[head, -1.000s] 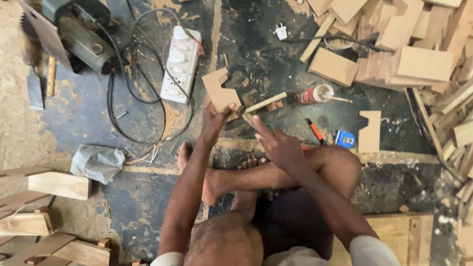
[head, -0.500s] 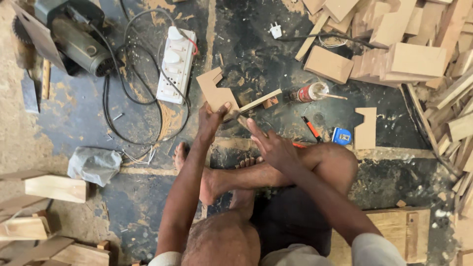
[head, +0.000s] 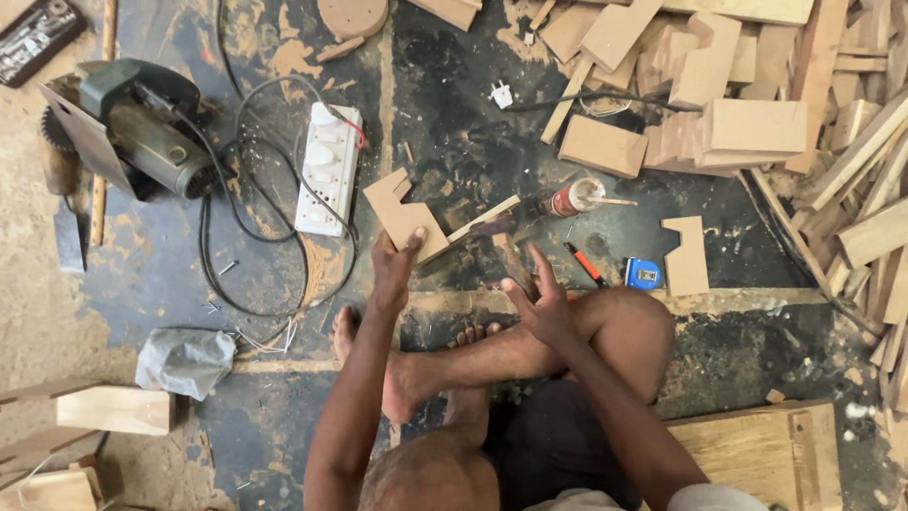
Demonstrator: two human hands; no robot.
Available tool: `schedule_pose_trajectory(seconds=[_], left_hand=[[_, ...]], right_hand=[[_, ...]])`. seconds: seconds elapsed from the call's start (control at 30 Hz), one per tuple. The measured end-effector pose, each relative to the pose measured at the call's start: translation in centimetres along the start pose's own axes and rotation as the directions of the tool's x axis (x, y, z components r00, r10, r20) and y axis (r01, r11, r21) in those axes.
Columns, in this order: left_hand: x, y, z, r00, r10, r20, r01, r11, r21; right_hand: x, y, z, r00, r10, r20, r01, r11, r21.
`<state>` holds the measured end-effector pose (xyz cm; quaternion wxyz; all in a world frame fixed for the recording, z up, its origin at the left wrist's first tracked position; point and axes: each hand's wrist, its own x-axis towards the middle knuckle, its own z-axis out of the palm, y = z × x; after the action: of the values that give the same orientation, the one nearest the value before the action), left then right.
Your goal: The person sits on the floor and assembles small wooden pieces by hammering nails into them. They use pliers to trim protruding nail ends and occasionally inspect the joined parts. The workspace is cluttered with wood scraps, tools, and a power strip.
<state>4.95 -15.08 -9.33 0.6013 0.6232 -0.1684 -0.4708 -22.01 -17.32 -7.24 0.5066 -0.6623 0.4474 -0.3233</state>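
A: Item 1, fingers?
B: Left hand (head: 392,270): fingers pinched on the lower edge of a notched wood piece (head: 405,214), w/ a thin wood strip (head: 478,225) angled against it, both held just above the floor. Right hand (head: 541,301): fingers spread wide, curled over the handle of a tool (head: 511,260); head blurred, kind can't tell.
A: Near the hands?
B: Glue bottle (head: 572,198) on its side just beyond the strip. Red-black pencil (head: 586,264), blue tape measure (head: 643,274), second notched piece (head: 688,255) to the right, on the floor.
A: Further out?
B: White power strip (head: 326,170) w/ black cables, left of the held piece. Circular saw (head: 132,132) far left. Grey crumpled bag (head: 184,361) lower left. Offcut pile (head: 757,95) upper right. Person sits cross-legged, bare feet under the hands.
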Motion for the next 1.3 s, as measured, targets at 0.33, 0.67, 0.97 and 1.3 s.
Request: schedule_pose_trajectory(seconds=[0.33,0.67,0.97,1.3], left_hand=[[-6.4,-0.6,-4.7,0.992,0.034,-0.125,-0.032,0.999,0.018],[-10.8,-0.1,-5.1,0.981,0.088,-0.175,-0.138,0.945,-0.297],[-12.6,-1.4,1.4,0.994,-0.089,0.07,0.113,0.822,-0.558],[-13.5,-1.1,2.8,0.984,-0.053,0.171,0.146,0.788,-0.598]], right_hand=[[1.1,-0.4,-0.3,0.93,0.362,0.068,-0.368,0.916,0.157],[2.5,0.7,-0.5,0.885,0.439,0.155,-0.301,0.794,-0.529],[-0.3,-2.1,1.2,0.962,-0.255,0.1,0.253,0.967,0.027],[0.4,-2.5,0.7,0.991,-0.127,-0.049,0.135,0.967,0.217]])
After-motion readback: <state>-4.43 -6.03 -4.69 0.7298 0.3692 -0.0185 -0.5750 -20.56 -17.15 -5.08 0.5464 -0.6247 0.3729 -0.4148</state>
